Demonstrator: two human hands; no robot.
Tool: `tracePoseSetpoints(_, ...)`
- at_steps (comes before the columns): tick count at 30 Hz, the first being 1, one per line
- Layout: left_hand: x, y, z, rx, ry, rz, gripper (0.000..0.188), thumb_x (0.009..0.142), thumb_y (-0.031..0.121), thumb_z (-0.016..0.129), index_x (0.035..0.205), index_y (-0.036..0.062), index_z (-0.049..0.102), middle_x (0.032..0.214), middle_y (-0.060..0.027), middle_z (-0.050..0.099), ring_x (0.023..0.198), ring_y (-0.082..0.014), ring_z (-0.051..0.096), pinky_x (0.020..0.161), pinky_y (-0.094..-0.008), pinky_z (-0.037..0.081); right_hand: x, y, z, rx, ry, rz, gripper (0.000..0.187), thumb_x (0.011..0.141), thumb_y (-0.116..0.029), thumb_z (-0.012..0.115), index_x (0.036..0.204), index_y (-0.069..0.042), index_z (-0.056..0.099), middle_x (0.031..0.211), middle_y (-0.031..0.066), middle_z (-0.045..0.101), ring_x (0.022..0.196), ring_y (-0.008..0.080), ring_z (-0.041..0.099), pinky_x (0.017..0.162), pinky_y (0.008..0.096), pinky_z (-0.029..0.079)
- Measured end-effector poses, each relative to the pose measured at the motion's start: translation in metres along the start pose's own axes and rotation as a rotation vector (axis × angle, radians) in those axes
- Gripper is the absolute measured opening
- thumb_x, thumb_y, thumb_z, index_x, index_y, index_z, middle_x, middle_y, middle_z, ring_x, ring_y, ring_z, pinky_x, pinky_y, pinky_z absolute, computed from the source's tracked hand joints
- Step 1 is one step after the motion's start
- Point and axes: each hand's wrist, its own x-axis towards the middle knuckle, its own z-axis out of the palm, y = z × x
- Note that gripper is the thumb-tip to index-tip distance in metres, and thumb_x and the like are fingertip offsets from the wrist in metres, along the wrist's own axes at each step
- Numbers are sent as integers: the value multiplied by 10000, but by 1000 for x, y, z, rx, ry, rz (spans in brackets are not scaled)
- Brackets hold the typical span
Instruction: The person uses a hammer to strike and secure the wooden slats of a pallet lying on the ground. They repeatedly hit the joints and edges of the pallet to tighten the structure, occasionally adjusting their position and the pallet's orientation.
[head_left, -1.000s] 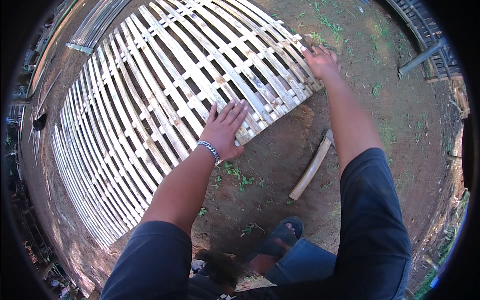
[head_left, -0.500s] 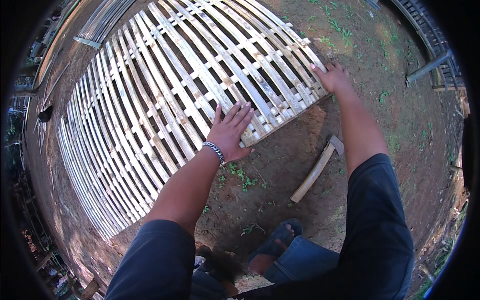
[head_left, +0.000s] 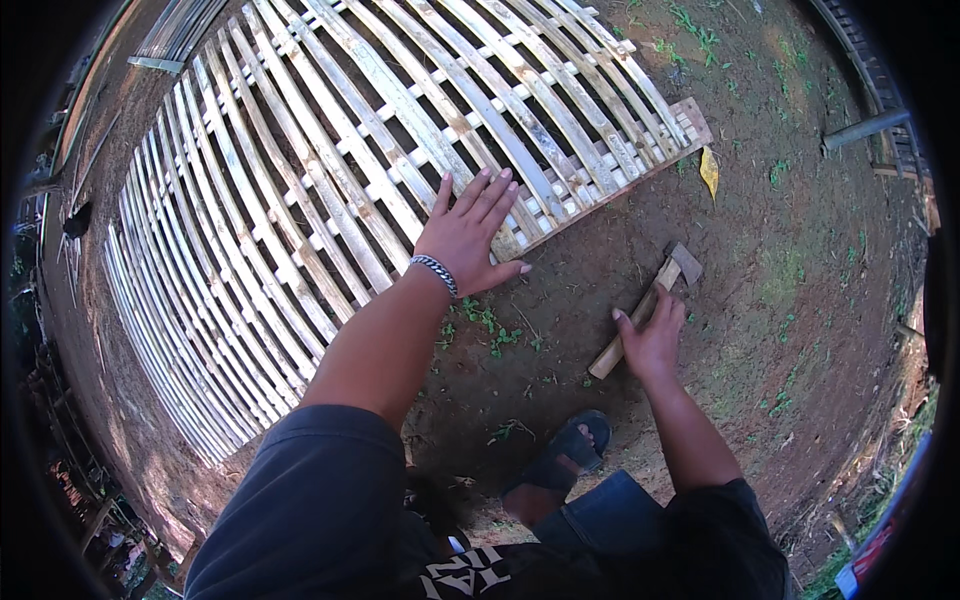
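Observation:
A slatted bamboo panel (head_left: 345,165), its pale strips fixed across several crosspieces, lies on the ground. Flat on the strips near its close edge rests my left hand (head_left: 468,232), fingers spread and thumb out past the edge. My right hand (head_left: 655,340) is around the wooden handle of a hatchet (head_left: 686,263), thumb on one side and fingers on the other. The hatchet lies on the soil to the right of the panel, its metal head pointing away from me; the hand covers part of the handle.
A board end (head_left: 692,118) sticks out under the panel's right corner, with a yellow leaf (head_left: 709,175) beside it. A bundle of strips (head_left: 185,30) lies far left. At the right stands a slatted structure with a post (head_left: 865,130). My sandalled foot (head_left: 565,460) is below.
My right hand has left the panel's right corner and come down to the hatchet handle. The board end and yellow leaf now show. My left hand stays on the panel.

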Motion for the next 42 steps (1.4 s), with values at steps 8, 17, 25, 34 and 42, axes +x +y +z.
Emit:
tracePoseSetpoints(8,1,0,-1,-26,0,3,1049,860,771,553,1628,116,270,1708,-66,234,1587,-245,177,1286,-551,39,-21,-10,17,126,12,584,768,825,-194,820,1438,-14,394,1166,201,623,995,373,663,944,465,516)
tracePoseSetpoints(17,-2,-1,4,11,16,-1,1082,867,824,474,1633,94,248,1714,-73,212,1590,-225,163,1291,-535,33,-57,-41,-27,1153,-303,710,231,992,-80,624,1171,-54,479,879,97,678,670,165,663,549,312,561)
tracePoseSetpoints(25,-4,-3,6,-12,69,5,1043,879,796,495,1625,102,270,1709,-51,231,1585,-218,181,1292,-537,73,-90,-79,-15,200,-154,33,437,1037,-195,587,1402,-1,445,912,156,676,755,358,691,702,455,543)
tracePoseSetpoints(34,-3,0,6,-4,66,-12,1018,884,772,514,1627,119,273,1708,-49,236,1585,-199,178,1295,-539,69,-78,-92,6,335,185,-72,429,1024,-237,579,1388,-57,439,957,326,684,941,544,654,806,585,517)
tracePoseSetpoints(42,-10,0,9,3,41,-20,1002,894,756,509,1625,112,274,1708,-50,236,1584,-214,182,1295,-539,68,-79,-93,-2,180,-187,37,434,1009,-210,583,1384,-39,446,997,342,682,961,548,652,820,597,520)
